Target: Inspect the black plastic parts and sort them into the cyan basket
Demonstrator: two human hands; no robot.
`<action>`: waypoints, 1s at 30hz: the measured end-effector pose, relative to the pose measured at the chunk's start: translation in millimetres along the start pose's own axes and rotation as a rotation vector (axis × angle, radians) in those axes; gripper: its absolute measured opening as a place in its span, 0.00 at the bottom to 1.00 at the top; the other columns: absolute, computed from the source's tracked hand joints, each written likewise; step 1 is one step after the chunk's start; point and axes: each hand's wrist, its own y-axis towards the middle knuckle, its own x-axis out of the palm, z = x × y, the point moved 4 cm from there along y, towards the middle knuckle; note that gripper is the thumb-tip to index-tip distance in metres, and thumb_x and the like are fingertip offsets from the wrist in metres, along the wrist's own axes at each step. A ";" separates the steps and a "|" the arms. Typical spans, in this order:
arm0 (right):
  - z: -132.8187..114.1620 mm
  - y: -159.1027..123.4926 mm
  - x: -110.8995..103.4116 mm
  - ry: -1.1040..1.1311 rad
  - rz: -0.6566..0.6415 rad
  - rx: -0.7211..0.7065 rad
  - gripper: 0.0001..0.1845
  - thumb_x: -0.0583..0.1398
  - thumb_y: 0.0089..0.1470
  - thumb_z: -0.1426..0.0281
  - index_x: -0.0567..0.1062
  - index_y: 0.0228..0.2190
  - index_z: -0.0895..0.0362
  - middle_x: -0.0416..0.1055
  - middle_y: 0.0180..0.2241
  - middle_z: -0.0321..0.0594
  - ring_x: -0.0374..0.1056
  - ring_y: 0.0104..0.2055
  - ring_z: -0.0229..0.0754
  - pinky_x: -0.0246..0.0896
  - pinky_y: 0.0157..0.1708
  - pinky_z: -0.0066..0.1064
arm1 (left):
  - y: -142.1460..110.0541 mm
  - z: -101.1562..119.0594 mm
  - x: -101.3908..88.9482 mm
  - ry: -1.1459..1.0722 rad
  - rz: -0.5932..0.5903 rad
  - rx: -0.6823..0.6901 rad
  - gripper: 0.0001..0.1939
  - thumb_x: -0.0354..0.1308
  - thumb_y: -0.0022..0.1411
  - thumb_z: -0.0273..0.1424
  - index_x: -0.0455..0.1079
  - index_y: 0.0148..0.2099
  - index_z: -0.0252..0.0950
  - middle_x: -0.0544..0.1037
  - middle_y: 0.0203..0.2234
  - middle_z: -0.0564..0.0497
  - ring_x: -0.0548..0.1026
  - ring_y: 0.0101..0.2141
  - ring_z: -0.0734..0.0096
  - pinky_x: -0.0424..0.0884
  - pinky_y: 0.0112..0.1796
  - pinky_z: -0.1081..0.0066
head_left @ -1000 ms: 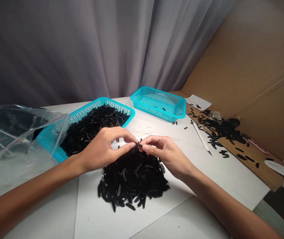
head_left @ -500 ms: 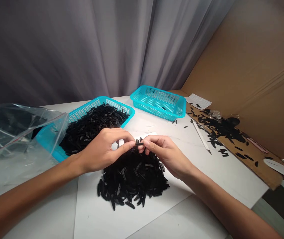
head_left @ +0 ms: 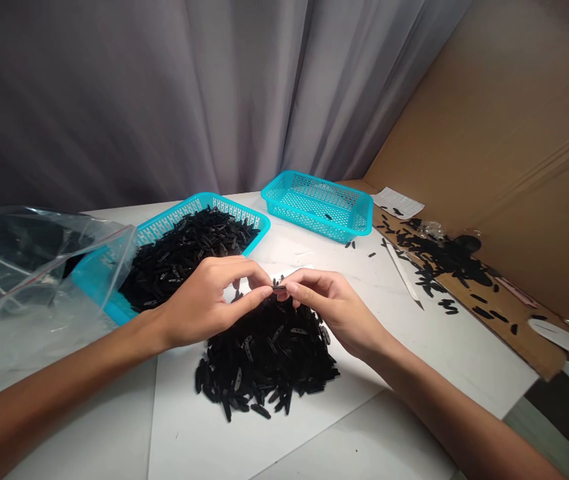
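Observation:
Between my two hands is a small, thin black strip-shaped piece (head_left: 279, 288), pinched at both ends. My left hand (head_left: 222, 293) grips its left end between thumb and forefinger, and my right hand (head_left: 322, 297) pinches the right end the same way. Right below them spreads a heap of similar black pieces (head_left: 269, 360), a few showing paler faces with small holes. The heap lies on a white sheet (head_left: 189, 433). Behind my left hand, a blue basket (head_left: 262, 230) is piled with more of these black pieces.
A second blue basket (head_left: 359, 227) with a black piece in it stands at the back. On the left is a clear plastic bag (head_left: 54, 287). At right, a white cutter-like tool (head_left: 402, 273) lies beside cardboard (head_left: 539, 347) strewn with black pieces, near a paper slip (head_left: 399, 202).
The black piece has turned slightly between my fingertips, showing a lighter edge. Both hands stay in nearly the same place.

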 end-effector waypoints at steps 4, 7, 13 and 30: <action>0.1 -0.3 -0.5 0.013 -0.008 -0.007 0.10 0.66 0.58 0.62 0.81 0.32 0.56 0.76 0.32 0.37 0.68 0.35 0.40 0.63 0.40 0.32 | -0.6 -0.2 -1.0 0.006 0.010 -0.011 0.06 0.59 0.68 0.31 0.77 0.40 0.37 0.81 0.32 0.54 0.74 0.32 0.74 0.67 0.35 0.73; 0.3 -0.2 0.1 0.002 -0.014 -0.011 0.10 0.65 0.59 0.63 0.81 0.31 0.56 0.76 0.31 0.37 0.69 0.35 0.39 0.63 0.40 0.31 | 0.4 0.6 -0.7 0.003 0.004 -0.004 0.08 0.58 0.69 0.32 0.77 0.39 0.37 0.81 0.32 0.55 0.74 0.31 0.75 0.67 0.35 0.73; -0.2 1.0 -0.6 -0.094 -0.009 -0.034 0.10 0.63 0.61 0.63 0.81 0.34 0.56 0.78 0.34 0.38 0.72 0.38 0.42 0.65 0.41 0.34 | 1.5 -0.8 -2.1 0.105 0.082 -0.037 0.08 0.56 0.68 0.32 0.76 0.37 0.38 0.81 0.31 0.55 0.75 0.31 0.72 0.67 0.36 0.71; 4.9 1.6 2.9 -0.880 -0.115 -0.198 0.07 0.64 0.58 0.76 0.76 0.40 0.56 0.77 0.41 0.43 0.70 0.44 0.49 0.64 0.45 0.42 | -12.3 0.6 26.7 0.547 -0.296 0.190 0.08 0.56 0.71 0.32 0.74 0.46 0.37 0.79 0.41 0.48 0.74 0.43 0.59 0.64 0.45 0.59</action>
